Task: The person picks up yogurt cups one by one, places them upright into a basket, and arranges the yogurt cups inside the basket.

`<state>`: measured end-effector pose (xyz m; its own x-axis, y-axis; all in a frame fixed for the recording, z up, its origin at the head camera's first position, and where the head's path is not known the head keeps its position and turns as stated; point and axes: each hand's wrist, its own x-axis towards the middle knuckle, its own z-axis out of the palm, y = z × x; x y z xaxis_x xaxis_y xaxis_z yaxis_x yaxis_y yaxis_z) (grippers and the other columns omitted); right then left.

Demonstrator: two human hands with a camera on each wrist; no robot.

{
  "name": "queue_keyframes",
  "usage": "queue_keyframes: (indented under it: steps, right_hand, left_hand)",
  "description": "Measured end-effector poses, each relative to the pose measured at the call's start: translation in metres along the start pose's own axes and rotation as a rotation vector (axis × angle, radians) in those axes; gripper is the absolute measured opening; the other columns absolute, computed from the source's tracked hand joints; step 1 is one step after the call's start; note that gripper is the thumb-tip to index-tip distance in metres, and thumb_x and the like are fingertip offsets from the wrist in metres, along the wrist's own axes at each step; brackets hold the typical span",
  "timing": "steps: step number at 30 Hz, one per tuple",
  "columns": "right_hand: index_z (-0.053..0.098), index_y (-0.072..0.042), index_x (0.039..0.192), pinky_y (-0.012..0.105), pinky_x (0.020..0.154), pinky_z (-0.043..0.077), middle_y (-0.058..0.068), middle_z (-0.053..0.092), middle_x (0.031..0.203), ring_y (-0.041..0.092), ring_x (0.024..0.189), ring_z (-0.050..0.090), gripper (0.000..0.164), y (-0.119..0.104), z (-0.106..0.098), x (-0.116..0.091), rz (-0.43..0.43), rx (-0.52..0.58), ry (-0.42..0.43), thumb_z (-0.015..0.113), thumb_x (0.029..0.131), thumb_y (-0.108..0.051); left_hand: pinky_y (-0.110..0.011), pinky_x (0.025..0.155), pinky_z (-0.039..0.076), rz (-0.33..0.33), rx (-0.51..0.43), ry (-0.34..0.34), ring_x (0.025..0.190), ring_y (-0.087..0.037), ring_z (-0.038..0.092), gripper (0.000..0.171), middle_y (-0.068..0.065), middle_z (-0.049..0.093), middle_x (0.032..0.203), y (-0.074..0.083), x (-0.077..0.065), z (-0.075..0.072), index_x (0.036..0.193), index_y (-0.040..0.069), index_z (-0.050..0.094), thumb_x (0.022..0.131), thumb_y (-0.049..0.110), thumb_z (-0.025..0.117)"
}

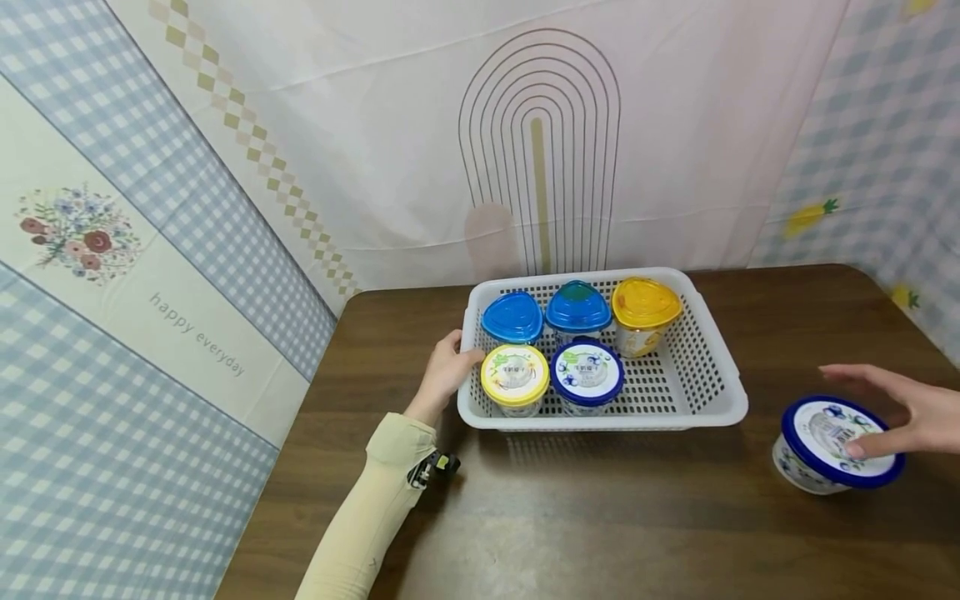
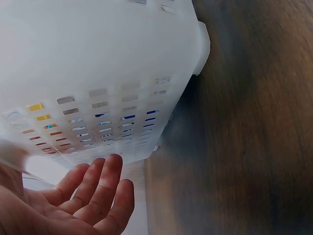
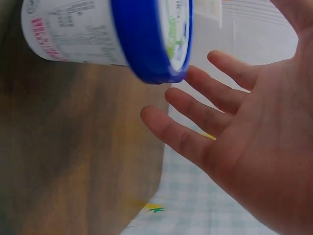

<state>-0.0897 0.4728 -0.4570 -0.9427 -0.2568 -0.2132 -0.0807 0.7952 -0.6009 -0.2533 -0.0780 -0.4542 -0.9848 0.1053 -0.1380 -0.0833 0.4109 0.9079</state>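
Note:
At the left end of the white plastic basket (image 1: 611,422), my left hand (image 1: 442,375) holds the rim, thumb over the edge. In the left wrist view, the other fingers (image 2: 105,191) extend loosely beside the slotted basket wall (image 2: 112,54). On the right, my right hand (image 1: 918,417) is over a round tub with a blue-rimmed lid (image 1: 821,437), thumb above the lid and fingers spread at its far side. The right wrist view has the fingers (image 3: 186,139) straight and apart near the tub's blue lid (image 3: 142,39); thumb contact cannot be told.
Inside the basket, blue-lidded tubs (image 1: 512,317) (image 1: 577,308) and a yellow-lidded tub (image 1: 645,304) line the back. A yellow-rimmed tub (image 1: 515,375) and a blue-rimmed tub (image 1: 587,372) stand in front. The brown table (image 1: 600,517) meets a white curtain (image 1: 375,150) behind.

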Motion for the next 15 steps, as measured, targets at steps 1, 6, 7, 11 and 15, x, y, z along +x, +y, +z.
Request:
queue_keyframes:
  steps: [1, 6, 7, 11, 15]
  right_hand:
    - [0.015, 0.016, 0.147, 0.064, 0.070, 0.051, 0.044, 0.028, 0.138, 0.050, 0.120, 0.039, 0.095, 0.003, 0.002, -0.001, -0.005, 0.007, 0.001, 0.080, 0.084, -0.013]
    - [0.018, -0.038, 0.150, 0.035, 0.073, 0.050, 0.015, 0.037, 0.141, -0.009, 0.115, 0.034, 0.096, 0.017, 0.011, -0.007, -0.072, 0.020, 0.045, 0.079, 0.082, -0.008]
    - [0.015, -0.049, 0.145, 0.030, 0.072, 0.048, 0.008, 0.037, 0.140, -0.011, 0.115, 0.033, 0.098, 0.019, 0.013, -0.008, -0.080, 0.021, 0.044, 0.079, 0.083, -0.008]
    - [0.013, -0.061, 0.136, 0.021, 0.067, 0.041, -0.034, 0.026, 0.128, -0.025, 0.104, 0.025, 0.104, 0.024, 0.018, -0.011, -0.131, 0.026, 0.073, 0.080, 0.080, -0.005]
    - [0.014, -0.058, 0.142, 0.020, 0.067, 0.040, -0.042, 0.024, 0.125, -0.023, 0.104, 0.029, 0.110, 0.025, 0.021, -0.013, -0.170, 0.023, 0.106, 0.082, 0.076, -0.002]
  left_hand:
    - [-0.046, 0.077, 0.060, -0.003, -0.002, 0.001, 0.092, -0.029, 0.069, 0.038, -0.019, 0.068, 0.112, 0.000, 0.000, 0.000, 0.125, 0.002, 0.060, 0.090, 0.014, 0.064]
    - [-0.046, 0.078, 0.060, -0.010, -0.004, 0.001, 0.093, -0.030, 0.070, 0.039, -0.019, 0.068, 0.113, -0.001, 0.000, -0.001, 0.126, 0.002, 0.059, 0.090, 0.015, 0.064]
    - [-0.046, 0.078, 0.060, -0.009, -0.003, 0.001, 0.093, -0.029, 0.069, 0.039, -0.019, 0.068, 0.113, -0.001, 0.000, -0.001, 0.126, 0.002, 0.059, 0.090, 0.015, 0.064]
    - [-0.045, 0.079, 0.059, -0.006, 0.002, 0.004, 0.092, -0.029, 0.069, 0.038, -0.019, 0.068, 0.113, -0.001, 0.000, -0.001, 0.125, 0.002, 0.060, 0.090, 0.015, 0.064]
    - [-0.046, 0.079, 0.059, -0.004, -0.004, 0.000, 0.093, -0.029, 0.069, 0.039, -0.019, 0.068, 0.114, -0.001, -0.001, -0.001, 0.126, 0.002, 0.060, 0.090, 0.015, 0.064]
